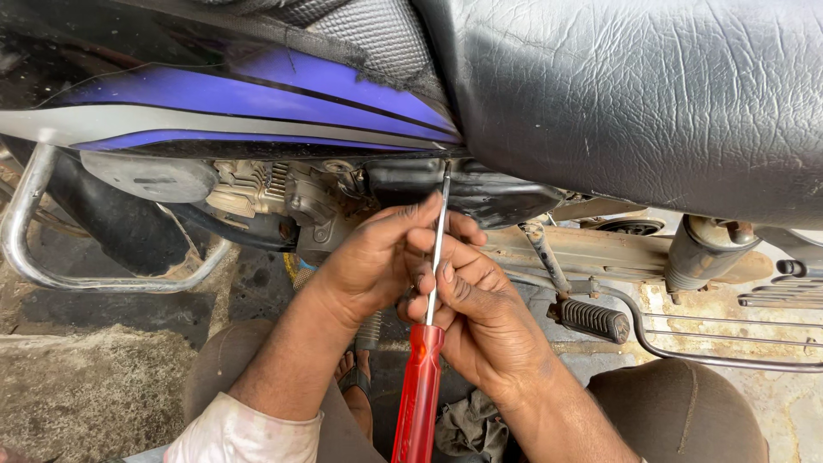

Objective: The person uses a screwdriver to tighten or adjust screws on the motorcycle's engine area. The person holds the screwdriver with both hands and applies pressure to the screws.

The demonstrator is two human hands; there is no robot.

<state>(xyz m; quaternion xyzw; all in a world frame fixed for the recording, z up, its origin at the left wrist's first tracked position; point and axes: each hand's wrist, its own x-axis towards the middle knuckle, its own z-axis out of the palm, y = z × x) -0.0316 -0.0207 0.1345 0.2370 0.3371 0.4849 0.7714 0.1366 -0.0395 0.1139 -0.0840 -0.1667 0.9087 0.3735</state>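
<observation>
Under the motorcycle seat [651, 94], both hands pinch the screwdriver [426, 343]; its tip hidden.

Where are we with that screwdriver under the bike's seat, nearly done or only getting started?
Done: nothing finished that shows. In hand: the left hand and right hand pinch the shaft of the red-handled screwdriver, its tip at the black side panel below the seat. Left: the panel still sits on the bike; the fastener itself is hidden.
</observation>
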